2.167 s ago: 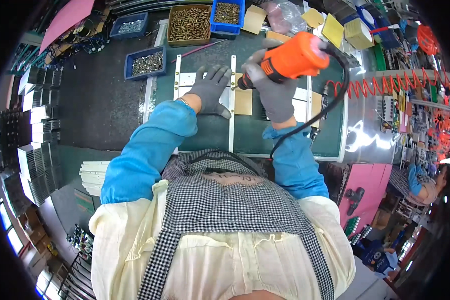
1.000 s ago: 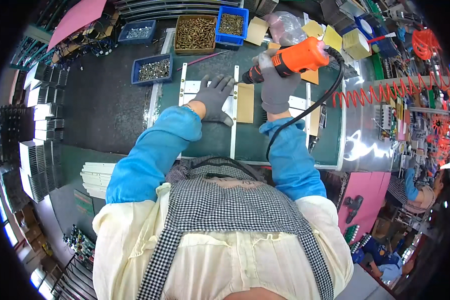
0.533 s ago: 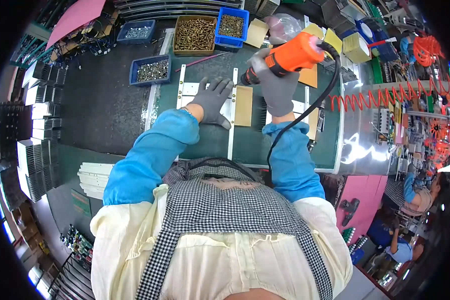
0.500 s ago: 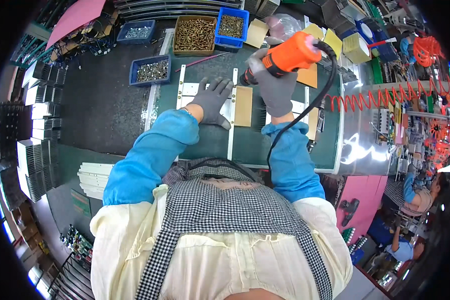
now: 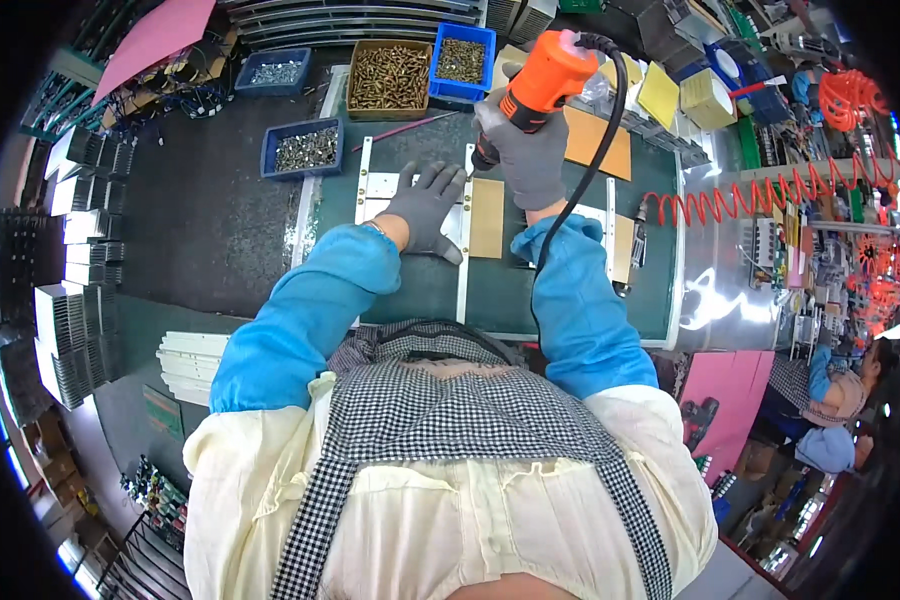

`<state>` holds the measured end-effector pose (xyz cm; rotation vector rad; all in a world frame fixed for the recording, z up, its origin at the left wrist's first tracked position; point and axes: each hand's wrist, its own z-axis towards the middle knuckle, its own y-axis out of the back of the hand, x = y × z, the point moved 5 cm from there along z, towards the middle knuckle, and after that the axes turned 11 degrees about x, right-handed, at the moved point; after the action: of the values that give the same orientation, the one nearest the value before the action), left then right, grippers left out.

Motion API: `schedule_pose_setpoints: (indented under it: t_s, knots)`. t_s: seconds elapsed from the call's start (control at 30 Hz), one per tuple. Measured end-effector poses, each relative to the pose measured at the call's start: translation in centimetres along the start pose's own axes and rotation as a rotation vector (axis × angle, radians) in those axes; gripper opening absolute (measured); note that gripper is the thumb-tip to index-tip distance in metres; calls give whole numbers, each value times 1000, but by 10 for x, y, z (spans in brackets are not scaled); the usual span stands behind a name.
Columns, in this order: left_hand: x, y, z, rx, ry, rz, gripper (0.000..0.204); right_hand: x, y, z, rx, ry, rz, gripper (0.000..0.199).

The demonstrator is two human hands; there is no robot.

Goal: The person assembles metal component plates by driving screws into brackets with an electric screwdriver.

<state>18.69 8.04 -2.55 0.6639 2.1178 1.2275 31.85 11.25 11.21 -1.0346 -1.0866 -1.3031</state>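
Observation:
My left hand, in a grey glove, lies flat with fingers spread on a silver metal plate between two upright strips. The right-hand strip has several brass-coloured screws along it. In a grey glove too, my right hand is wrapped round an orange and black corded power screwdriver. Its dark nose points down and left at the upper part of that strip; whether the tip touches a screw cannot be told. A tan board piece lies just right of the strip, below the tool.
Beyond my hands stand a brown box of long brass screws and blue bins of small metal parts. An orange-brown sheet lies right, near another tool on a red coiled hose. A co-worker sits far right.
The screwdriver and my right hand have shifted left and tipped more upright, its nose now closer to the strip. My left hand stays nearly in place.

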Motion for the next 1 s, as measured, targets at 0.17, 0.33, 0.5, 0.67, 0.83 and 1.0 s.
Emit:
schedule_pose_setpoints:
  t_s: [0.17,0.33,0.5,0.67,0.83,1.0]
  knots:
    - [-2,0,-2,-4,-3,-9,139,20,-1,-9,-36,45,57,20]
    - [-1,-1,0,6,7,-14,141,38,11,-49,-66,-14,182,33]
    - [0,-1,1,7,-9,26,139,40,7,-93,-31,75,196,54]
    - [-1,0,2,12,-6,30,137,32,5,-110,-118,39,282,56]
    - [-2,0,2,19,20,30,134,35,5,-117,-93,68,152,54]
    - [-2,0,0,1,9,23,133,36,3,-121,-92,72,121,55]
